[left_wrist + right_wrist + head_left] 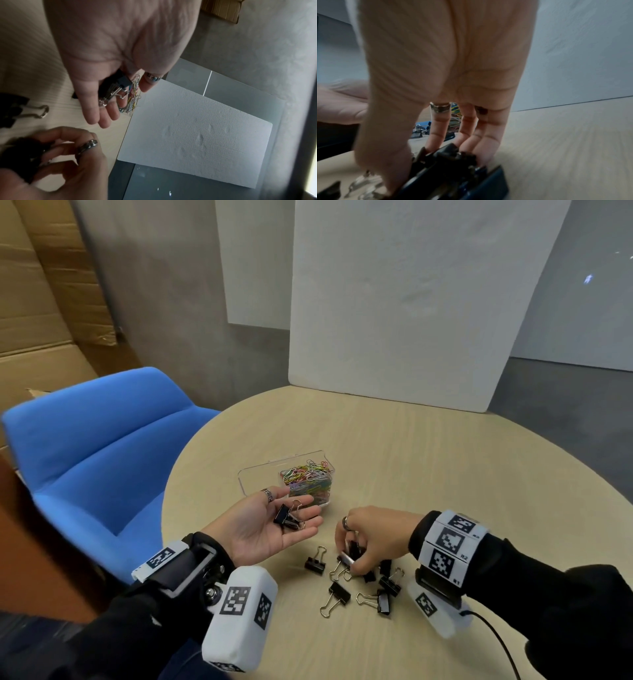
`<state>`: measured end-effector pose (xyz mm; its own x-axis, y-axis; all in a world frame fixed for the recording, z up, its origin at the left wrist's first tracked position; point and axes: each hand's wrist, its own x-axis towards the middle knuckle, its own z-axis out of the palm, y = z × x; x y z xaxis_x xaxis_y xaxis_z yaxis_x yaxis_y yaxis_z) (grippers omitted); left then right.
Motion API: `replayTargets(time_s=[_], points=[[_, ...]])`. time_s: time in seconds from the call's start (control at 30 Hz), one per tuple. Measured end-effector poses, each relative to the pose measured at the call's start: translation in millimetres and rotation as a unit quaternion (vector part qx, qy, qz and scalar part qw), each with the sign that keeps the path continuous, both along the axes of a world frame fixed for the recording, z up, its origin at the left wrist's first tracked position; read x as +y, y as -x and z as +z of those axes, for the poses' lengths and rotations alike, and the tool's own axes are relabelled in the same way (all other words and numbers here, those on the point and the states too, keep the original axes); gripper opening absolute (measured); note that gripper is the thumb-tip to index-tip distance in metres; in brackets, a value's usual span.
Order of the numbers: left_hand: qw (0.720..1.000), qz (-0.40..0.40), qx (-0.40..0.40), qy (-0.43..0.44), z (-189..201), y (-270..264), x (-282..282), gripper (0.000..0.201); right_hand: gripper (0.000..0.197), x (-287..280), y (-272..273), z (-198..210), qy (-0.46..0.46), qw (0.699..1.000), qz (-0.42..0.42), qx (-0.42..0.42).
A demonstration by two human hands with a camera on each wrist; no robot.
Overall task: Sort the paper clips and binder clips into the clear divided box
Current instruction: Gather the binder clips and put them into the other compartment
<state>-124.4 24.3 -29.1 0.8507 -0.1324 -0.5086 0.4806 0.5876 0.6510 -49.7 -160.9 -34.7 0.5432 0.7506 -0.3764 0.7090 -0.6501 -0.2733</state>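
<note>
The clear divided box (255, 477) sits mid-table; its right compartment is full of coloured paper clips (308, 479), its left compartment looks empty. My left hand (274, 525) lies palm up just in front of the box, fingers straight, with black binder clips (287, 517) resting on the palm (118, 85). My right hand (363, 542) reaches down into a pile of black binder clips (359, 580) on the table, and its curled fingers grip a few of them (450, 159).
A round light wooden table (445, 474) carries everything. A white foam board (404, 302) stands at its far edge. A blue chair (102, 457) is at the left, cardboard boxes (41, 302) behind it. A black cable (496, 642) runs from my right wrist.
</note>
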Motion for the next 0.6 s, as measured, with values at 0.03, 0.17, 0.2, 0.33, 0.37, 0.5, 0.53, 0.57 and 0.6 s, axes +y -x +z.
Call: replayTargets(time_s=[0.03,0.17,0.2,0.33,0.37,0.5,0.53,0.57,0.6], points=[[1.0,-0.001,0.0,-0.001,-1,0,-1,0.037,0.033,0,-1,-1,-0.002,1.0,-0.006,0.003],[1.0,-0.004,0.003,0.009,-2,2,-2,0.037,0.028,-5,-4,-3,-0.02,0.999,-0.024,0.028],[1.0,-0.005,0.003,0.011,-2,2,-2,0.036,0.027,-6,-5,-3,-0.025,0.999,-0.026,0.04],[1.0,-0.008,0.007,0.013,-2,3,-3,0.035,0.032,-10,-10,0,-0.03,0.996,-0.044,0.077],[1.0,-0.009,0.006,0.015,-2,3,-3,0.035,0.032,-10,-11,0,-0.03,0.995,-0.046,0.078],[1.0,-0.009,0.007,0.017,-5,3,-5,0.032,0.033,-12,-11,-1,-0.03,0.997,-0.041,0.066],[1.0,-0.008,0.008,0.016,-5,3,-6,0.032,0.033,-13,-11,0,-0.033,0.997,-0.04,0.062],[1.0,-0.007,0.008,0.016,-6,3,-7,0.032,0.033,-13,-11,0,-0.038,0.997,-0.04,0.058],[1.0,-0.006,0.009,0.016,-7,3,-7,0.032,0.033,-14,-10,1,-0.044,0.997,-0.04,0.054]])
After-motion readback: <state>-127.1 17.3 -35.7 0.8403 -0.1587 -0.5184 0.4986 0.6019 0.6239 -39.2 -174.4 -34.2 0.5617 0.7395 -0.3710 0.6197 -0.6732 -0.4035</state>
